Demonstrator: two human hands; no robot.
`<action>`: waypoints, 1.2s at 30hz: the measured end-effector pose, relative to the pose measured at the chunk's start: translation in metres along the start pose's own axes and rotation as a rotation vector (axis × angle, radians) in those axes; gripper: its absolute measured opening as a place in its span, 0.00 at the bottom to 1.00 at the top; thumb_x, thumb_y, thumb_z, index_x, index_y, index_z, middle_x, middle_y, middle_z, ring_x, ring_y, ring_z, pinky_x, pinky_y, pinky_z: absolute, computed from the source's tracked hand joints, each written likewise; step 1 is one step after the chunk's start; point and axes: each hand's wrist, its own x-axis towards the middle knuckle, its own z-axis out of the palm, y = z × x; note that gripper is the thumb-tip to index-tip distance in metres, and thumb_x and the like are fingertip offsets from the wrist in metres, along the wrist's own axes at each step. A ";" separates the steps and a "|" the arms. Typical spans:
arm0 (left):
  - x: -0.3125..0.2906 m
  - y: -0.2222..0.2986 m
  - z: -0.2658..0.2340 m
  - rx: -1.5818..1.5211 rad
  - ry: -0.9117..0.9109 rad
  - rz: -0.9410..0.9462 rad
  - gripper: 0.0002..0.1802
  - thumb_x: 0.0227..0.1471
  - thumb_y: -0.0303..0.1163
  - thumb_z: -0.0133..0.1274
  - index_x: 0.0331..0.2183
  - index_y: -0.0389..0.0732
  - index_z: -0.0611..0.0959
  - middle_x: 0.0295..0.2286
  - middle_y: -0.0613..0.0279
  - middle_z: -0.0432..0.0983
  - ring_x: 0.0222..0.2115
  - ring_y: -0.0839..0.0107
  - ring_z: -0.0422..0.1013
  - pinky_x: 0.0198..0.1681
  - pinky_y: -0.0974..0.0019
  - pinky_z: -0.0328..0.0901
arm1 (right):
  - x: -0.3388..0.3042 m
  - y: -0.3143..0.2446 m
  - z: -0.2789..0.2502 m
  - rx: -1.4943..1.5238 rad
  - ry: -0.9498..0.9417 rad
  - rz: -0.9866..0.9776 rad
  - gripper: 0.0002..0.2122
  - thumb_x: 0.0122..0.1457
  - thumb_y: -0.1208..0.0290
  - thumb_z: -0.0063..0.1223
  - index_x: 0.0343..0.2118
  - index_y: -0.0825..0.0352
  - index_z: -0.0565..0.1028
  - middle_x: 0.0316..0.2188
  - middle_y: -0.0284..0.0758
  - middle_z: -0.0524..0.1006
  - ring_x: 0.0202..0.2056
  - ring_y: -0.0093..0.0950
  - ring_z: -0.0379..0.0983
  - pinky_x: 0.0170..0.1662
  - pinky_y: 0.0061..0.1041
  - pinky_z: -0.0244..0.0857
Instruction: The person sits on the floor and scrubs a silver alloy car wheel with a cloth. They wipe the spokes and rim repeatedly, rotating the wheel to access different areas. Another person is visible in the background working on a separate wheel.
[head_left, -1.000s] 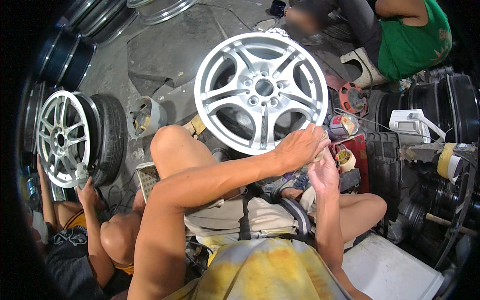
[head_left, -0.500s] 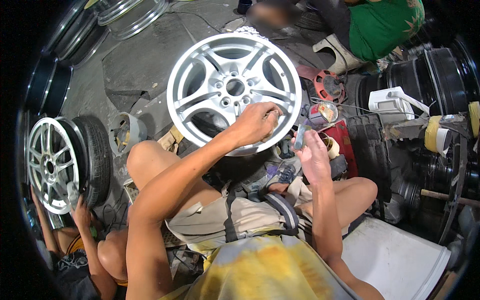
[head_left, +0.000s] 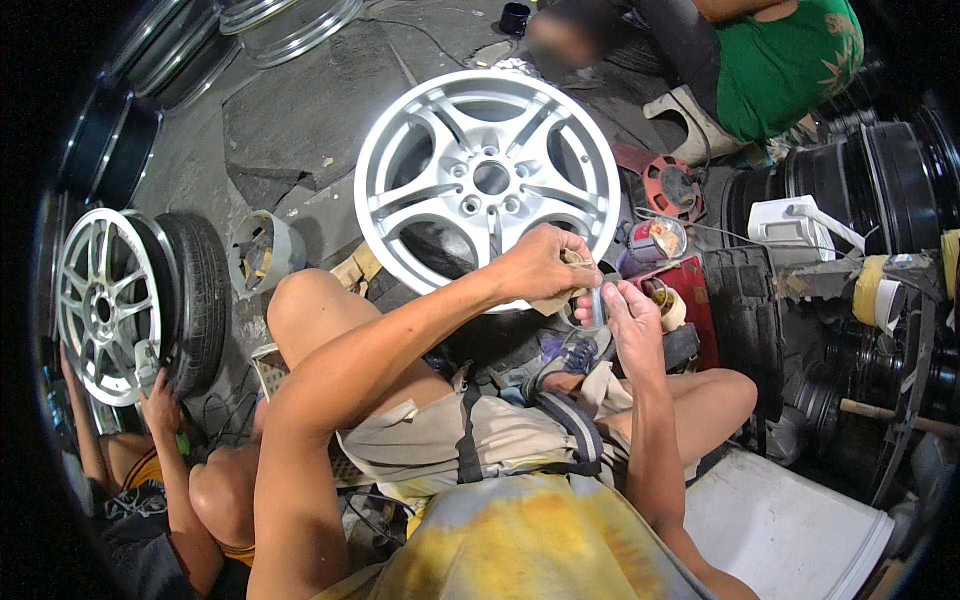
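Note:
A silver alloy wheel rim (head_left: pixel 490 140) lies face up in front of my knees. Over its near edge, my left hand (head_left: pixel 550 262) pinches a folded brown piece that looks like sandpaper (head_left: pixel 550 304). Close beside it, my right hand (head_left: pixel 637 322) has a small flat bluish-grey strip (head_left: pixel 599 304) between thumb and fingers. The two hands almost meet, the brown piece right by the strip. What the strip is exactly cannot be made out.
At left, another person's hands (head_left: pixel 158 405) are at a second spoked rim (head_left: pixel 105 300) beside a tire (head_left: pixel 195 310). A grey bucket (head_left: pixel 282 255) stands by my left knee. A red round part (head_left: pixel 675 190) and a clear tub (head_left: pixel 655 240) sit right; someone in green (head_left: pixel 790 70) sits beyond.
My left hand has come off the rim face toward my right hand, and the brown piece now shows below its fingers. My right hand has dropped slightly, still holding the strip.

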 end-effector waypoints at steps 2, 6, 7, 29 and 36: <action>0.000 -0.005 0.002 -0.013 -0.029 0.021 0.11 0.51 0.34 0.63 0.33 0.36 0.83 0.24 0.66 0.78 0.25 0.81 0.70 0.30 0.74 0.65 | 0.003 0.011 -0.004 -0.002 0.019 -0.035 0.10 0.67 0.68 0.49 0.38 0.71 0.75 0.30 0.37 0.81 0.30 0.23 0.79 0.38 0.22 0.74; -0.003 -0.004 0.009 -0.046 -0.029 0.062 0.09 0.52 0.31 0.60 0.32 0.35 0.82 0.24 0.65 0.78 0.25 0.80 0.70 0.30 0.72 0.65 | 0.001 0.015 -0.001 0.142 0.025 -0.083 0.10 0.67 0.68 0.49 0.43 0.70 0.73 0.36 0.39 0.79 0.35 0.24 0.77 0.39 0.24 0.72; -0.005 -0.004 0.009 -0.002 -0.007 0.099 0.08 0.53 0.30 0.59 0.32 0.34 0.82 0.24 0.65 0.78 0.25 0.80 0.69 0.30 0.72 0.65 | -0.002 0.010 0.001 0.245 -0.034 0.006 0.10 0.67 0.68 0.48 0.45 0.69 0.72 0.37 0.39 0.78 0.36 0.25 0.77 0.39 0.24 0.72; -0.036 0.045 -0.025 1.007 -0.055 0.110 0.04 0.40 0.18 0.53 0.23 0.31 0.82 0.24 0.42 0.78 0.29 0.47 0.78 0.32 0.53 0.73 | 0.274 0.012 -0.023 -1.675 0.069 -0.975 0.08 0.55 0.71 0.55 0.35 0.65 0.81 0.34 0.35 0.74 0.39 0.33 0.72 0.39 0.32 0.65; -0.044 0.044 -0.038 0.930 0.041 0.212 0.04 0.37 0.20 0.52 0.21 0.28 0.79 0.22 0.40 0.73 0.25 0.46 0.75 0.28 0.53 0.69 | 0.315 0.021 -0.023 -2.040 -0.120 -0.976 0.06 0.54 0.70 0.51 0.31 0.62 0.80 0.37 0.31 0.72 0.45 0.28 0.68 0.45 0.29 0.62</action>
